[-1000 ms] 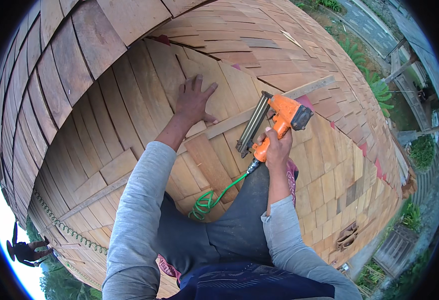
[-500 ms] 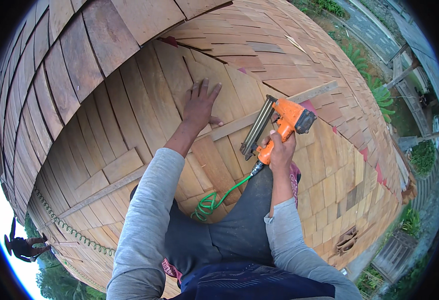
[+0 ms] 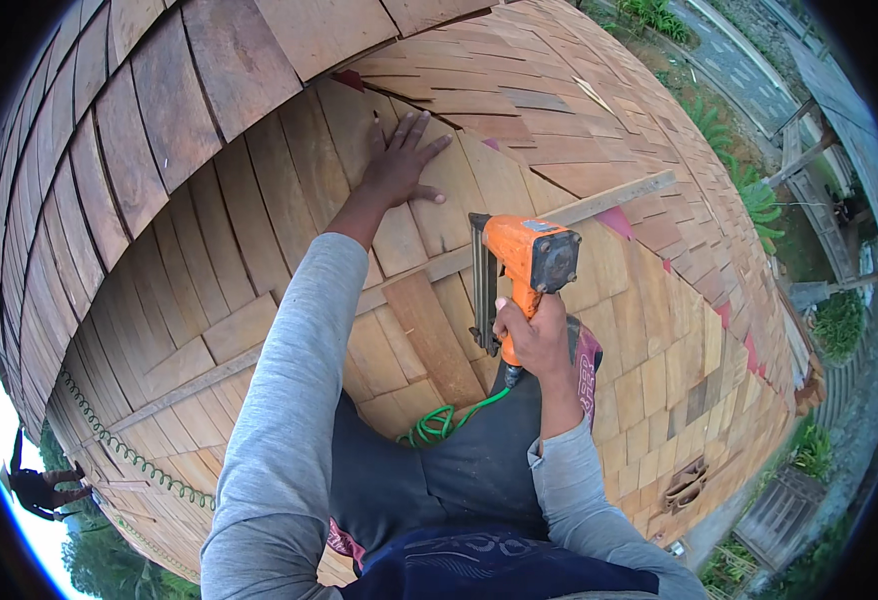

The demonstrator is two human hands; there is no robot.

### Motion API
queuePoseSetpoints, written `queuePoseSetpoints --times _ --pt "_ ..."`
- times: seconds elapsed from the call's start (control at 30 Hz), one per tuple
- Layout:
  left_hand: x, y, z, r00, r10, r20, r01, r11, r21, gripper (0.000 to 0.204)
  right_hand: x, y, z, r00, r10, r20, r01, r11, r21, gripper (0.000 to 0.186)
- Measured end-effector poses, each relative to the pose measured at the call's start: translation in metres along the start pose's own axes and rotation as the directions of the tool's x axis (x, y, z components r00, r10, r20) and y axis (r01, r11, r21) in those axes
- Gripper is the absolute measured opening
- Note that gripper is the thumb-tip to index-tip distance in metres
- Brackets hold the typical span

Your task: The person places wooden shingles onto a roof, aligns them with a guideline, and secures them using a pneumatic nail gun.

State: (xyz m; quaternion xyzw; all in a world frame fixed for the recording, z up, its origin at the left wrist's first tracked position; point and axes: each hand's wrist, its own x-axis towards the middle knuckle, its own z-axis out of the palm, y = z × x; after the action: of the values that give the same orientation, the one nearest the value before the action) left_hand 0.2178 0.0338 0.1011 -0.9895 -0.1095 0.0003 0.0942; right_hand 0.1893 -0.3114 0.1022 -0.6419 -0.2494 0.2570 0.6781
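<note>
My left hand (image 3: pixel 399 172) lies with fingers spread on the upper wooden shingles (image 3: pixel 331 150), just below the dark overhanging edge. An orange nail gun (image 3: pixel 515 250) is upright in my right hand (image 3: pixel 536 335), whose fingers wrap round its handle. Its dark magazine (image 3: pixel 483 290) stands over the shingles, to the right of my left hand; whether its nose touches them I cannot tell. From the handle's base a green coiled air hose (image 3: pixel 444 425) runs down between my legs. A long wooden batten (image 3: pixel 449 263) crosses the shingles beneath the gun and below my left hand.
A loose brown board (image 3: pixel 434 340) lies below the batten. The older shingled roof (image 3: pixel 169 110) overhangs at upper left. Another green coiled hose (image 3: pixel 129 450) runs along the left. Another person (image 3: pixel 44 490) stands at far lower left. Beyond the roof's right edge, ground and plants (image 3: pixel 759 210) lie far below.
My left hand has slid upward on the shingles, away from the batten. The nail gun in my right hand has moved left and turned more upright.
</note>
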Motion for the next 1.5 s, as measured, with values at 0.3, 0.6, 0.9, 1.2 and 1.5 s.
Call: queuePoseSetpoints --times 0.3,0.6,0.9,1.2,1.5 --pt "0.052 -0.049 -0.005 0.994 -0.035 -0.102 0.038 0.999 0.033 0.109 0.052 -0.046 0.026 0.954 0.018 0.300 0.096 0.927 -0.361 0.037" --pt "0.053 -0.056 0.013 0.963 0.026 -0.268 -0.046 0.997 -0.068 0.099 0.145 -0.074 0.060 0.786 0.247 0.567 0.350 0.578 -0.737 0.046" --pt "0.046 -0.053 0.015 0.979 -0.009 -0.206 -0.023 0.988 -0.152 0.095 0.148 -0.069 0.064 0.788 0.317 0.527 0.378 0.425 -0.822 0.047" --pt "0.043 -0.058 0.015 0.975 -0.012 -0.224 -0.030 0.982 -0.184 0.095 0.138 -0.064 0.066 0.795 0.269 0.543 0.423 0.396 -0.815 0.043" --pt "0.046 -0.055 0.012 0.983 0.016 -0.183 -0.074 0.946 -0.315 0.098 0.104 -0.073 0.065 0.797 0.314 0.515 0.399 0.367 -0.841 0.044"
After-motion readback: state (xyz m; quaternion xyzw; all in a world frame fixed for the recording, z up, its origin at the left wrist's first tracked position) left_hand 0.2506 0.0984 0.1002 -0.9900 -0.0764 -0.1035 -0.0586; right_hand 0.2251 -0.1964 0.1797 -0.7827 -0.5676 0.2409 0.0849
